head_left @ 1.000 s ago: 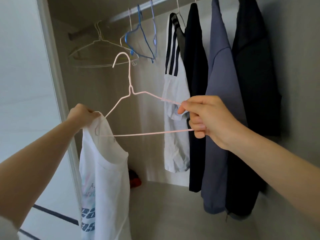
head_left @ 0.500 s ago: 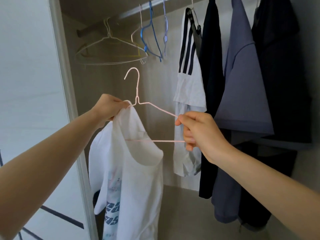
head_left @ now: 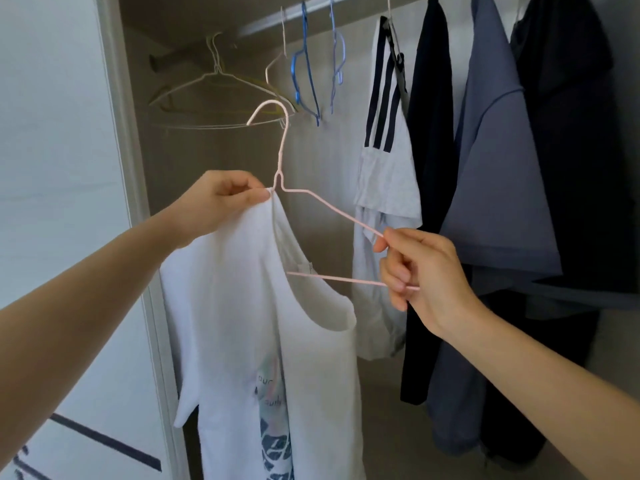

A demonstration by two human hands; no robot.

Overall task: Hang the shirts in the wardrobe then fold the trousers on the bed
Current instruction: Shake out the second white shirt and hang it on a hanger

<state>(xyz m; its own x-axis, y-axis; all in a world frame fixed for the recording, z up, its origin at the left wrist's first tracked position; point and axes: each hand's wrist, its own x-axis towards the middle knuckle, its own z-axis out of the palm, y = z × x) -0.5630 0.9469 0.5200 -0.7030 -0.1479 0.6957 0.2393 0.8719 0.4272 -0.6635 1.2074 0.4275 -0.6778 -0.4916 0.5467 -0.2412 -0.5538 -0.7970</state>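
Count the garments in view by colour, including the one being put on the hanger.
White: 2 (white printed T-shirt, white shirt with navy-striped sleeve)
Dark navy: 1 (dark navy hanging garment)
Blue-grey: 1 (blue-grey short-sleeved shirt)
Black: 1 (black hanging garment)
Total: 5

A home bedroom wardrobe (head_left: pixel 214 157): a hanging rail (head_left: pixel 311 10) carries wire hangers (head_left: pixel 221 81) and several shirts (head_left: pixel 498 150), with a sliding door (head_left: pixel 59 168) alongside.
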